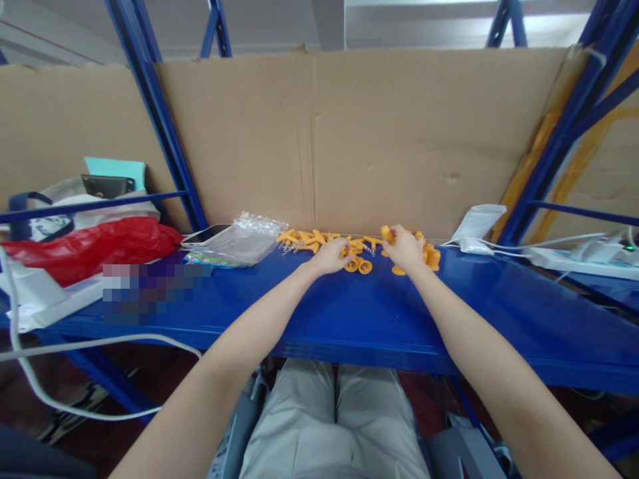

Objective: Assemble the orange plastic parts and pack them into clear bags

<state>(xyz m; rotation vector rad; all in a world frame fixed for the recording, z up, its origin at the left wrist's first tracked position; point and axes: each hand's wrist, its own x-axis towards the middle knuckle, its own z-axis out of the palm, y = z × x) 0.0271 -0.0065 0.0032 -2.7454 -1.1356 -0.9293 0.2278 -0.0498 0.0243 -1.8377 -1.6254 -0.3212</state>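
Several small orange plastic parts (pixel 309 238) with metal chains lie in a loose heap on the blue metal shelf (pixel 349 313), against a cardboard back wall. My left hand (pixel 330 256) rests knuckles up among them, fingers curled over an orange piece at the heap's middle. My right hand (pixel 405 247) is closed on one orange part (pixel 387 233), lifted slightly above the shelf. Two orange bell-shaped pieces (pixel 359 265) stand between my hands.
A clear plastic bag pile (pixel 239 241) and a phone (pixel 206 234) lie left of the heap. A red bag (pixel 94 245) and white cables (pixel 30 372) are farther left. A white pouch (pixel 476 223) and a power strip (pixel 574 258) sit right. Blue uprights (pixel 164 126) flank the cardboard (pixel 379 133).
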